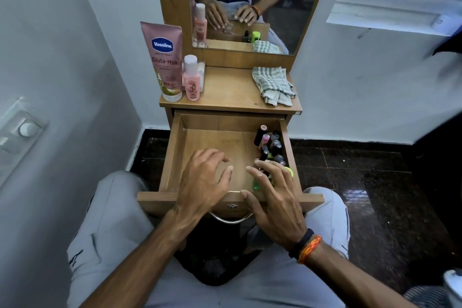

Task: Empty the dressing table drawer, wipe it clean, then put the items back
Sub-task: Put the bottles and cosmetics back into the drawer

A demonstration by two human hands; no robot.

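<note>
While over the smooth wooden drawer (175,157), left hand (202,182) and right hand (272,197) spread, gripping nothing, near slim glossy bottles (271,144).

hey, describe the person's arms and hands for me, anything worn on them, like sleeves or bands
Both forearms are bare, with no sleeves in view. The left hand wears nothing: no ring, watch or band. The right hand is also ringless, but its wrist carries a black band and, just behind it, an orange thread bracelet of twisted strands.
</note>
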